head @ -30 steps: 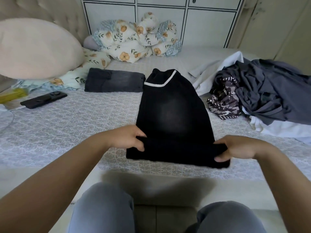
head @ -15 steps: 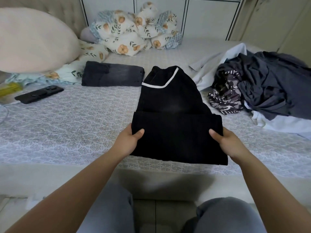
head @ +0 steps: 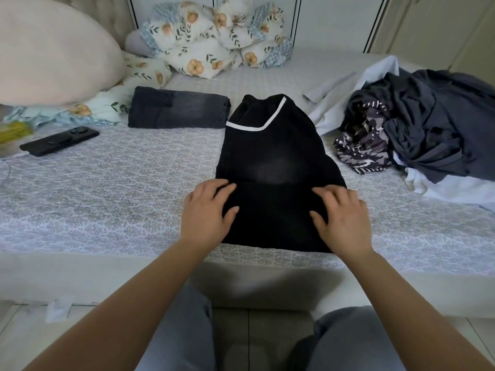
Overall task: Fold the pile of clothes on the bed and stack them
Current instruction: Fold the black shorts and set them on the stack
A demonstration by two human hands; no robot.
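A black garment with a white trim line lies on the bed in front of me, its near end folded up over itself. My left hand rests flat on the fold's left side, fingers spread. On the fold's right side my right hand presses flat in the same way. A folded dark grey garment lies behind to the left. The unfolded pile of dark, patterned and white clothes sits at the right.
A large beige pillow and a floral quilt lie at the bed's head. A black phone lies at the left. White cabinet doors stand behind the bed. My knees are at the near bed edge.
Both hands carried the garment's near end up and over, let go of its corners, and now lie flat on top of the fold.
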